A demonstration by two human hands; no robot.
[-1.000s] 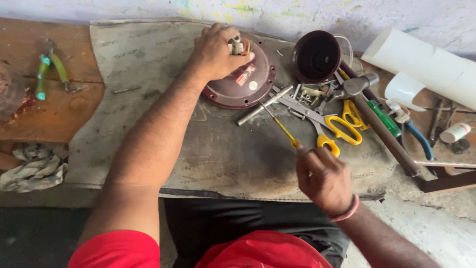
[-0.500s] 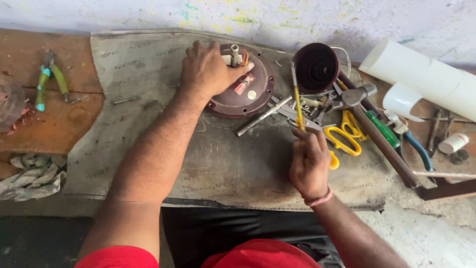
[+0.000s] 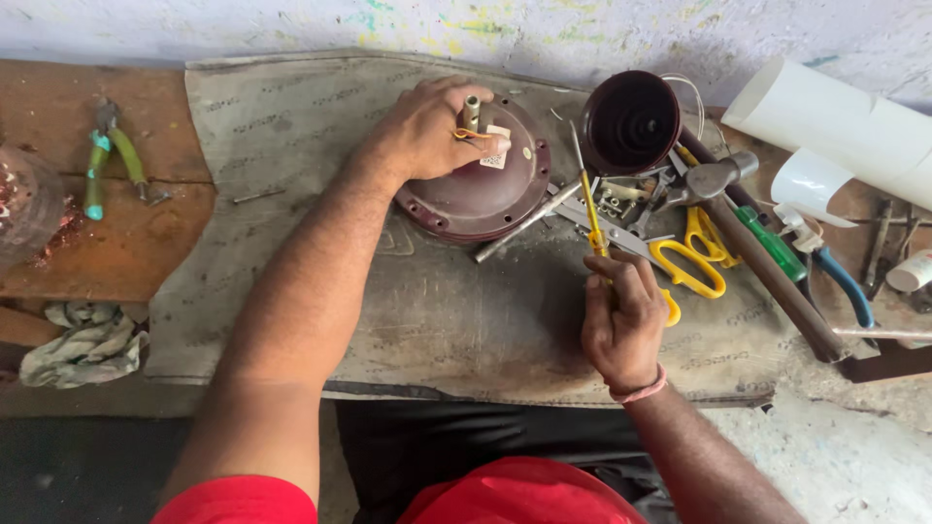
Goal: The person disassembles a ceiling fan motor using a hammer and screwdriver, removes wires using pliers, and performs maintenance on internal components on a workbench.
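Left hand (image 3: 427, 126) lay palm-down on the round maroon metal motor housing (image 3: 476, 184) at the back of the grey mat-covered surface (image 3: 291, 243), fingers curled loosely around its short central shaft stub (image 3: 471, 107). Right hand (image 3: 621, 315) had fingers closed on a yellow-handled slim screwdriver (image 3: 587, 199), long axis near upright, tip pointing away from the person, just right of the housing. Housing sat up-left of the right hand; left hand already on it.

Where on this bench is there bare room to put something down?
The grey mat lies bare left of the left hand and maroon motor cover, and in front between both forearms. Right of the screwdriver in the right hand, scissors, hammer and pliers crowd it.
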